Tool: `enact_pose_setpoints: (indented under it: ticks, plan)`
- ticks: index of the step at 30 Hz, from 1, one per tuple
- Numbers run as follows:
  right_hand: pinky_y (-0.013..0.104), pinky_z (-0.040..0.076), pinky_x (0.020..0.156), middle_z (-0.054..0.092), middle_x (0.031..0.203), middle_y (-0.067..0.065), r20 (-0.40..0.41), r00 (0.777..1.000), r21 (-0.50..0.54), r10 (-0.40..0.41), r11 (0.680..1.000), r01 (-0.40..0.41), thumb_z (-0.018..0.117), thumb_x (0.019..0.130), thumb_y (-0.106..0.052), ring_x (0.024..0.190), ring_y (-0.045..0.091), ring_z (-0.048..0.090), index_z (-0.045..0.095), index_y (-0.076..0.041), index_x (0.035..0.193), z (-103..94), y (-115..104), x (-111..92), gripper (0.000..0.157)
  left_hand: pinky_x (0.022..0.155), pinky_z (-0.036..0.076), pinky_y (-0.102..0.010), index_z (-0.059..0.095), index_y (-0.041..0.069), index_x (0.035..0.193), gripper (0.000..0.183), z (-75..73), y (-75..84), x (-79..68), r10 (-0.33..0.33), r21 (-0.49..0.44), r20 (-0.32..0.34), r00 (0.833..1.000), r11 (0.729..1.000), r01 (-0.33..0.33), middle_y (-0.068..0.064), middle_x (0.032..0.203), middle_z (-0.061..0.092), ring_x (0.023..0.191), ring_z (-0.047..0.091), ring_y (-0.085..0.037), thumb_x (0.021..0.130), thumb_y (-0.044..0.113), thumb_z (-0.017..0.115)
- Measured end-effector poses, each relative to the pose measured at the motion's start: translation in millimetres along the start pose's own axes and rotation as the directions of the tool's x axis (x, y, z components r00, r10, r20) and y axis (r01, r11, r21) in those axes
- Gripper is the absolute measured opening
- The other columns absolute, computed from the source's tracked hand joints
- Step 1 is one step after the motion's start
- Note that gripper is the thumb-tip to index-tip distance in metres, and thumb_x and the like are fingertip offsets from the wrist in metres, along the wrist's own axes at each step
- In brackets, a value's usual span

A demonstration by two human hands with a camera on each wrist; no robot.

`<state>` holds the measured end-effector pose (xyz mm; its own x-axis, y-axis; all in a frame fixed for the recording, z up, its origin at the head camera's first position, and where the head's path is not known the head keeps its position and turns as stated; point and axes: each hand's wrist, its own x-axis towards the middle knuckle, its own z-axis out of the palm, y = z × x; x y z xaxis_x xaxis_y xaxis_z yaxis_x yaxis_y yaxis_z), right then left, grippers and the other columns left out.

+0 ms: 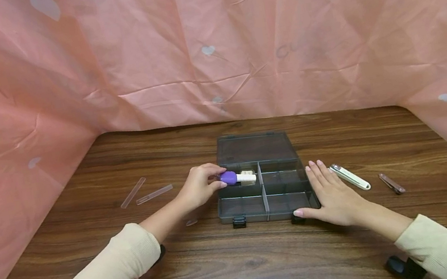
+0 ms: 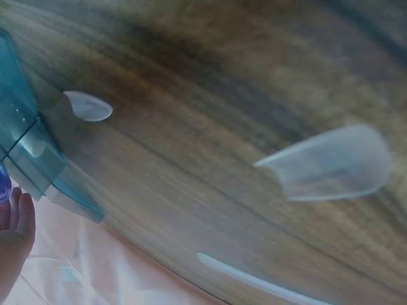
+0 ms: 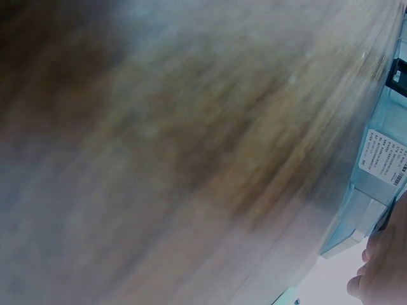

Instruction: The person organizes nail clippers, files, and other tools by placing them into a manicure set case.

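Observation:
My left hand (image 1: 204, 184) pinches the purple body of a nail polish bottle (image 1: 228, 178) between thumb and fingers. The bottle lies sideways, its white cap pointing right, over the back left compartment of a dark see-through divider box (image 1: 243, 217). A second, cream-coloured bottle (image 1: 248, 173) shows partly behind that cap. The box lid (image 1: 255, 148) is folded back, away from me. With straight fingers, my right hand (image 1: 335, 195) rests along the box's right side, its thumb at the front right latch. In the left wrist view only the fingertips and a bit of purple appear.
To the right lie a white nail clipper (image 1: 350, 177) and a smaller pinkish clipper (image 1: 392, 183). Two clear strips (image 1: 133, 193) lie left of the box. Small clear curved pieces (image 2: 89, 107) are on the wooden table near my left forearm. A pink curtain (image 1: 236, 58) hangs behind.

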<state>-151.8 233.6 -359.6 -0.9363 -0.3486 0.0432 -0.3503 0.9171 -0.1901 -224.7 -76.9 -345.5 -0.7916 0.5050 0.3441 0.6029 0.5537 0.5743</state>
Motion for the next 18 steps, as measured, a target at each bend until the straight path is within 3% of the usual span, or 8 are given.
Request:
enact_pose_setpoints:
  ticks: [8, 15, 18]
  plan:
    - [0.061, 0.014, 0.11, 0.011, 0.15, 0.032, 0.014, 1.0, 0.003, 0.005, 1.0, -0.005, 0.055, 0.079, -0.066, 0.14, 0.046, 0.006, 0.017, 0.013, 0.142, 0.1, -0.2, 0.4, 0.108, 0.071, 0.051, -0.03, 0.065, -0.008, 0.107, 0.03, 0.7, 3.8, 8.6, 0.0, 0.057, 0.099, 0.995, 0.998, -0.006, -0.019, 0.105, 0.068, 0.085, 0.061, -0.022, 0.08, 0.005, 0.07]
    - [0.06, 0.015, 0.11, 0.011, 0.15, 0.032, 0.016, 1.0, -0.002, 0.006, 1.0, -0.006, 0.055, 0.079, -0.066, 0.14, 0.046, 0.007, 0.017, 0.013, 0.142, -1.4, -0.8, 0.5, 0.108, 0.085, 0.052, -0.034, 0.067, -0.008, 0.103, 0.026, -0.8, 6.6, 15.4, 0.036, 0.149, 0.181, 0.983, 0.987, -0.064, -0.018, 0.101, 0.069, 0.099, 0.065, -0.027, 0.08, 0.004, 0.069]
    - [0.06, 0.015, 0.11, 0.011, 0.15, 0.033, 0.016, 1.0, -0.001, 0.005, 1.0, -0.005, 0.055, 0.079, -0.066, 0.14, 0.046, 0.007, 0.017, 0.013, 0.142, -1.3, -0.7, 0.2, 0.108, 0.088, 0.051, -0.036, 0.067, -0.008, 0.104, 0.027, -1.8, 7.9, 17.8, 0.022, 0.172, 0.219, 0.975, 0.983, -0.061, -0.018, 0.102, 0.069, 0.1, 0.064, -0.028, 0.081, 0.005, 0.069]
